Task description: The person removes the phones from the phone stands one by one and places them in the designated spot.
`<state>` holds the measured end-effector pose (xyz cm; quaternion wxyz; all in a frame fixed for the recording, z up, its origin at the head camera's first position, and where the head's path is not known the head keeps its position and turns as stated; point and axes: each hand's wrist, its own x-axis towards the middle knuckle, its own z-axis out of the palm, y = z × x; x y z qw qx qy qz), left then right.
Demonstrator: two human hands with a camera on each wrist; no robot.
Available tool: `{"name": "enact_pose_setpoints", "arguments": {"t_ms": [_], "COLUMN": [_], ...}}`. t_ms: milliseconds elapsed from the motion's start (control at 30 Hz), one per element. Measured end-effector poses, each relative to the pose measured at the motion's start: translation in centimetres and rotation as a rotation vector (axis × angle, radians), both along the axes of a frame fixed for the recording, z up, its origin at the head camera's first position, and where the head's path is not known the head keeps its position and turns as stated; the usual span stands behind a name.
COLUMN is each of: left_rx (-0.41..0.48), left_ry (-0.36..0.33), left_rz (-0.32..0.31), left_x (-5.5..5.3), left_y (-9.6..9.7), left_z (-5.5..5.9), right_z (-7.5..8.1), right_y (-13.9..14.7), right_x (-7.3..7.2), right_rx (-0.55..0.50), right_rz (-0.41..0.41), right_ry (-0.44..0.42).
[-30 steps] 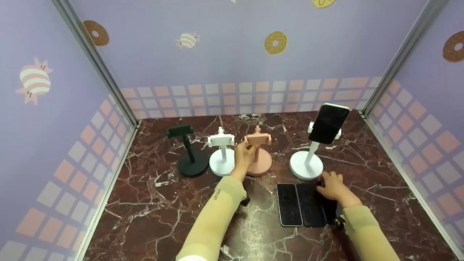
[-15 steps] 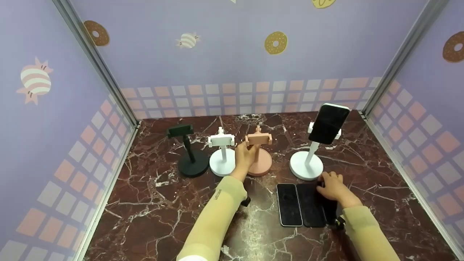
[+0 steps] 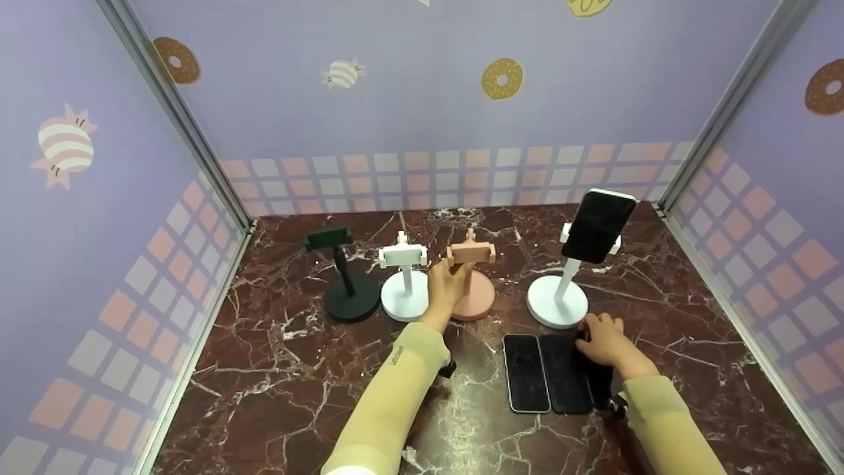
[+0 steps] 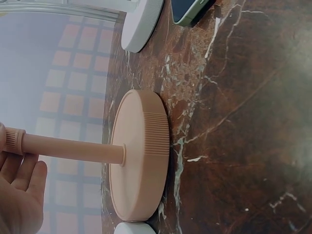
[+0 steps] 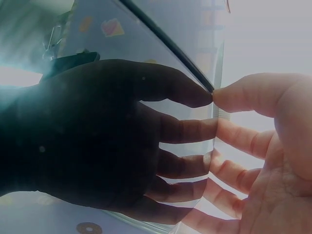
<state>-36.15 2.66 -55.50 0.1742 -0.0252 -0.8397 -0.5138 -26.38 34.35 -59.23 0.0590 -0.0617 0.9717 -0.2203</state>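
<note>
My left hand (image 3: 446, 287) grips the upper stem of a peach-pink phone stand (image 3: 480, 300). In the left wrist view, the fingers (image 4: 36, 178) curl behind its ribbed collar, and its round base stands on the table. My right hand (image 3: 608, 340) rests over the far end of a dark smartphone (image 3: 599, 382), the rightmost of three lying in a row. In the right wrist view, its fairly straight fingers (image 5: 243, 134) meet their own reflection in a glossy dark surface. Beside that phone lie a black phone (image 3: 567, 382) and a silver-edged phone (image 3: 526, 376).
A white stand (image 3: 557, 307) at right bears an upright phone (image 3: 599, 227). Left of the pink stand stand another white phone stand (image 3: 402, 297) and a black one (image 3: 349, 300). Patterned walls (image 3: 422, 119) enclose the marble-look table (image 3: 277, 396).
The pink stand's head has shifted very slightly rightward with my left hand. My right hand and the phones have stayed where they were.
</note>
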Motion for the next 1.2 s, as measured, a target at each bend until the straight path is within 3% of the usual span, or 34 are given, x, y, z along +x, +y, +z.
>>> {"name": "enact_pose_setpoints", "arguments": {"t_ms": [333,833,1067,1200], "left_rx": [-0.004,0.173,0.055,0.011], "left_ry": [0.000,-0.022,0.021,0.009], "left_rz": [0.007,0.057,0.023,-0.028], "left_x": [0.4,1.6,2.2,2.6], "left_y": [0.1,0.1,0.9,1.8], "left_z": [-0.4,-2.1,-2.8,-2.7], "right_z": [-0.2,0.1,1.1,1.9], "right_y": [0.1,0.3,0.8,1.0], "right_x": [0.0,0.1,0.4,0.3], "right_rx": [0.010,-0.008,-0.063,-0.090], "right_rz": [-0.002,0.003,-0.029,-0.035], "right_ry": [-0.011,0.030,0.057,0.098]}}
